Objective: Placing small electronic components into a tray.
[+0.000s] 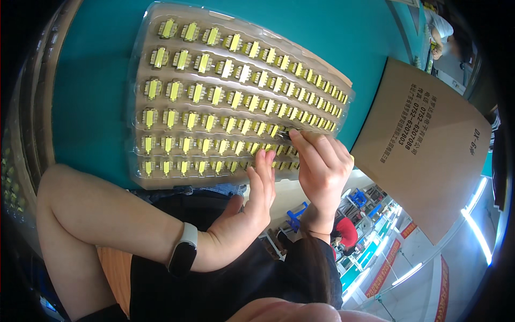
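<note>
A clear plastic tray (pixel 137 107) lies on the green work surface, with rows of small yellow-taped transformers (pixel 196 92) in its pockets. My right hand (pixel 324 163) is over the tray's near right part. Its thumb and index finger are pinched together at one transformer row, with a small dark bit between the tips that is too small to name. Beside it, my left hand (pixel 252 201) stands at the tray's near edge, its fingers stretched out and apart from the thumb. The fingertips hide a few pockets in the nearest rows. A watch (pixel 183 251) is on my left wrist.
A brown cardboard flap (pixel 424 145) with printing rises right of the tray. Green work surface (pixel 96 80) surrounds the tray. More yellow parts (pixel 12 185) show at the far left rim. Another person in red (pixel 346 233) and one at the upper right (pixel 441 29) are in the background.
</note>
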A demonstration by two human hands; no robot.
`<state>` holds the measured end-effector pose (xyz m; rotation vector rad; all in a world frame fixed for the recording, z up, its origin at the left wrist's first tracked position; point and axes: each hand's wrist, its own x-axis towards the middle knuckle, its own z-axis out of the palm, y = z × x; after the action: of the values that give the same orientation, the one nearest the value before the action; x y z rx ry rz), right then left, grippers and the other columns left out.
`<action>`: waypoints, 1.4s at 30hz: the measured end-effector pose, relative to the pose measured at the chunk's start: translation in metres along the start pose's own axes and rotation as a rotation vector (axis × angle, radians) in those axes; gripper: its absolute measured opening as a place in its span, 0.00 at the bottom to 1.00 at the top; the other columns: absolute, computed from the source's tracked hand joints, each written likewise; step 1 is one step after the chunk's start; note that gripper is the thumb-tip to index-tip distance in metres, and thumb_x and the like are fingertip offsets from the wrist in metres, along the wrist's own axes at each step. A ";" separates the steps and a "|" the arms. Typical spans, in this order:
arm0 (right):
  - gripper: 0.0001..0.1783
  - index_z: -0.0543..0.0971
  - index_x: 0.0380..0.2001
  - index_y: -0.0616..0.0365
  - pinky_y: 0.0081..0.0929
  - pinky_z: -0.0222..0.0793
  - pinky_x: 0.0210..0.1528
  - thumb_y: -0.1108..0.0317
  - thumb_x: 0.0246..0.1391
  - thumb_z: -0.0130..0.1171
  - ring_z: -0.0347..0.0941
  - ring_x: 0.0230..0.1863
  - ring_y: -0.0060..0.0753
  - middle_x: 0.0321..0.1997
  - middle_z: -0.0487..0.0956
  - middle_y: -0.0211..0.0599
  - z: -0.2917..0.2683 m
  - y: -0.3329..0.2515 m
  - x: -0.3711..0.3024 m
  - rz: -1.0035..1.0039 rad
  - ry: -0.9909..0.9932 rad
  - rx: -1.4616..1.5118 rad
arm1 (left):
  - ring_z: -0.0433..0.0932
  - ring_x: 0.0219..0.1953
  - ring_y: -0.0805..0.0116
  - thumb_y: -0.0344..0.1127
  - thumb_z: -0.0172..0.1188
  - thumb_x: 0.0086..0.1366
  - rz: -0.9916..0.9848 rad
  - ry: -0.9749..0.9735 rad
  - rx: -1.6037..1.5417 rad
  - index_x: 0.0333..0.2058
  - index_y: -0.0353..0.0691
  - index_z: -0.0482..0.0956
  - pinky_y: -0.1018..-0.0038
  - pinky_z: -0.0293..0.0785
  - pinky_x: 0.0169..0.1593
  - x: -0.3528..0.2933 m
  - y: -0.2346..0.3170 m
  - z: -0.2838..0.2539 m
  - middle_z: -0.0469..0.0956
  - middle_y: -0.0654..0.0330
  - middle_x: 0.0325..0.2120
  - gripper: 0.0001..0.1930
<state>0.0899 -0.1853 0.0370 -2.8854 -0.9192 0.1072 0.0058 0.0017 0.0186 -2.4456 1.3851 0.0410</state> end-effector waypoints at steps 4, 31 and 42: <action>0.18 0.91 0.39 0.59 0.33 0.76 0.35 0.81 0.40 0.73 0.84 0.33 0.39 0.35 0.86 0.34 -0.002 0.002 -0.003 0.004 -0.004 -0.016 | 0.70 0.74 0.34 0.43 0.45 0.78 -0.049 -0.054 -0.084 0.73 0.36 0.71 0.48 0.66 0.73 -0.001 0.004 -0.004 0.70 0.37 0.73 0.30; 0.22 0.89 0.44 0.58 0.32 0.74 0.32 0.73 0.41 0.67 0.80 0.32 0.29 0.38 0.83 0.28 -0.001 -0.017 -0.018 -0.072 -0.044 -0.016 | 0.76 0.69 0.33 0.41 0.44 0.77 -0.047 -0.102 -0.084 0.67 0.34 0.78 0.52 0.72 0.69 -0.012 -0.002 -0.017 0.77 0.35 0.67 0.28; 0.21 0.90 0.42 0.58 0.31 0.74 0.33 0.77 0.39 0.67 0.80 0.32 0.30 0.37 0.84 0.29 0.001 -0.008 -0.027 -0.033 0.026 0.040 | 0.78 0.67 0.34 0.40 0.44 0.78 -0.042 -0.086 -0.030 0.67 0.33 0.78 0.53 0.74 0.67 -0.013 -0.001 -0.014 0.78 0.33 0.65 0.27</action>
<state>0.0637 -0.1945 0.0383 -2.8270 -0.9482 0.0840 -0.0017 0.0086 0.0346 -2.4658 1.3056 0.1559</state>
